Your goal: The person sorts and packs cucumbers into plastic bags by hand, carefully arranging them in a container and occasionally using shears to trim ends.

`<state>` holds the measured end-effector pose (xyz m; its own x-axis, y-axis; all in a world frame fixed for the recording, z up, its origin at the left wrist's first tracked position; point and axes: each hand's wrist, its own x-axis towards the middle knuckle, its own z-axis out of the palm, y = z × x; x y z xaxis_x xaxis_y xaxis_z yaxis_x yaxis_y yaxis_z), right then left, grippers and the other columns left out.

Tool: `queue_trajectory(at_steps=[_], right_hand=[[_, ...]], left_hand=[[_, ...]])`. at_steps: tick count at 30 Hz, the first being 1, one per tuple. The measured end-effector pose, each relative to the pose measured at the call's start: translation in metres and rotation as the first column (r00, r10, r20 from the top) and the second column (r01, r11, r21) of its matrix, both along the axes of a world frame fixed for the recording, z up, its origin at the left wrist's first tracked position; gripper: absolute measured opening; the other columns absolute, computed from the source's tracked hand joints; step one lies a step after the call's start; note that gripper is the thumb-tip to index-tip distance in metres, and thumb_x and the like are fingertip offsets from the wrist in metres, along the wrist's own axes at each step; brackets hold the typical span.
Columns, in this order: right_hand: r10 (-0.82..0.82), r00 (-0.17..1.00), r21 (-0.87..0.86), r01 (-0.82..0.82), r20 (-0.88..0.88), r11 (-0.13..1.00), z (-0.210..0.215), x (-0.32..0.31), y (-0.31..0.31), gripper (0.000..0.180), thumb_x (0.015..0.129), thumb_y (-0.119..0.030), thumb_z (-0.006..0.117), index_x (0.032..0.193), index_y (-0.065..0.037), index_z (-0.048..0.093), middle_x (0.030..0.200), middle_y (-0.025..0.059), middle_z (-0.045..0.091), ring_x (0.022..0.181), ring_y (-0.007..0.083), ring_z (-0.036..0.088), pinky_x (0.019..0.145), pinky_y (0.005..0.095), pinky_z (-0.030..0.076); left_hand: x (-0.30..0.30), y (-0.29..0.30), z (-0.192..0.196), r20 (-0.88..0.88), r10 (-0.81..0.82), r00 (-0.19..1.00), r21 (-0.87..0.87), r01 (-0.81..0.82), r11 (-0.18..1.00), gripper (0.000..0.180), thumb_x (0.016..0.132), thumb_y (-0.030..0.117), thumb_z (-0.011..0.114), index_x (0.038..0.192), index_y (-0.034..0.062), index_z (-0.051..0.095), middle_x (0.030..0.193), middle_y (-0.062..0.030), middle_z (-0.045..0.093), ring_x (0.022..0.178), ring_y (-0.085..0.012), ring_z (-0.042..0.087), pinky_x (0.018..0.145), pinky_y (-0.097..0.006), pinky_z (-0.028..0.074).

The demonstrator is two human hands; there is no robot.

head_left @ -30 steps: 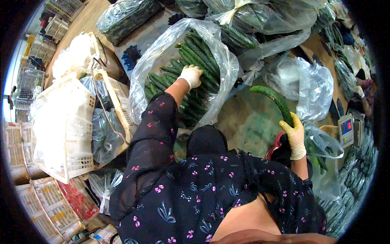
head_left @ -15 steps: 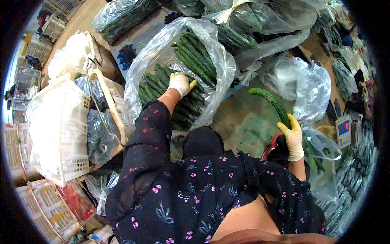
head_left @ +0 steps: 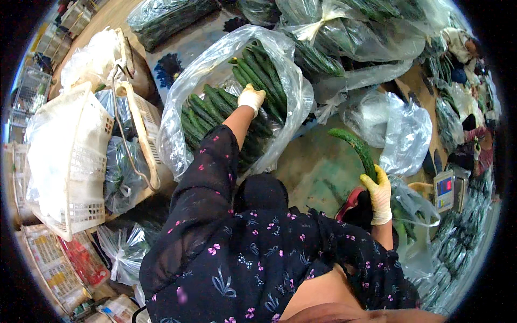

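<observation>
My right hand (head_left: 378,195), in a white glove with yellow fingers, is closed round the lower end of a curved green cucumber (head_left: 356,146), held upright off to the right. My left hand (head_left: 252,100), gloved the same way, reaches into an open clear plastic bag (head_left: 177,116). Its fingers look curled in over the cucumbers; what is under them is hidden. Inside the bag, cucumbers lie in two groups: one bundle (head_left: 264,75) at the far right side, another (head_left: 202,110) at the near left, partly covered by my left forearm.
White plastic crates (head_left: 89,183) stand at the left, with a metal hook (head_left: 121,129) beside them. Tied bags of cucumbers (head_left: 355,32) lie at the far side. Crumpled clear plastic (head_left: 406,132), a bag with cucumbers (head_left: 409,215) and a scale display (head_left: 444,189) are at the right.
My left hand has moved right and farther, from the near-left cucumbers toward the far-right bundle. My right hand still holds the cucumber, slightly lower and more to the left.
</observation>
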<state>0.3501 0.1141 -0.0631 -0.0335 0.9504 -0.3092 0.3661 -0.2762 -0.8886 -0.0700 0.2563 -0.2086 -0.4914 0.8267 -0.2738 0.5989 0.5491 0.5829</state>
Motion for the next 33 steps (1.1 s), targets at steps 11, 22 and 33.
queue_trajectory(at_steps=[11, 22, 33], right_hand=[[-0.115, 0.949, -0.166, 0.068, -0.295, 0.984, 0.022, -0.019, -0.014, 0.034, 0.087, -0.015, 0.055, 0.118, 0.000, 0.053, 0.079, 0.0045, 0.059, 0.065, 0.0110, 0.053, 0.061, 0.0245, 0.045], [-0.286, 0.590, -0.299, 0.077, -0.755, 0.951, 0.059, 0.022, -0.066, 0.031, 0.090, -0.021, 0.052, 0.115, -0.001, 0.053, 0.086, 0.0079, 0.063, 0.066, 0.0131, 0.058, 0.060, 0.0299, 0.051], [-0.360, 0.762, 0.283, 0.565, -0.538, 0.775, 0.154, 0.142, -0.214, 0.041, 0.085, -0.012, 0.056, 0.122, 0.002, 0.045, 0.101, 0.0129, 0.064, 0.079, 0.0126, 0.063, 0.069, 0.0240, 0.051]], left_hand=[[0.015, -0.045, 0.003, 0.101, 0.034, 0.994, 0.240, -0.058, 0.969, 0.058, 0.076, 0.035, 0.060, 0.121, 0.0005, 0.050, 0.115, -0.0224, 0.057, 0.108, -0.0347, 0.054, 0.093, -0.036, 0.042], [0.055, -0.101, 0.105, 0.665, -0.341, 0.664, 0.426, 0.038, 0.904, 0.047, 0.088, 0.020, 0.058, 0.128, 0.0008, 0.044, 0.119, -0.0066, 0.052, 0.103, -0.0142, 0.050, 0.088, -0.026, 0.040], [0.095, -0.150, 0.161, 0.554, -0.605, 0.572, 0.464, 0.391, 0.795, 0.046, 0.087, 0.021, 0.057, 0.128, 0.0033, 0.044, 0.114, -0.0078, 0.055, 0.097, -0.0163, 0.056, 0.086, -0.028, 0.044]])
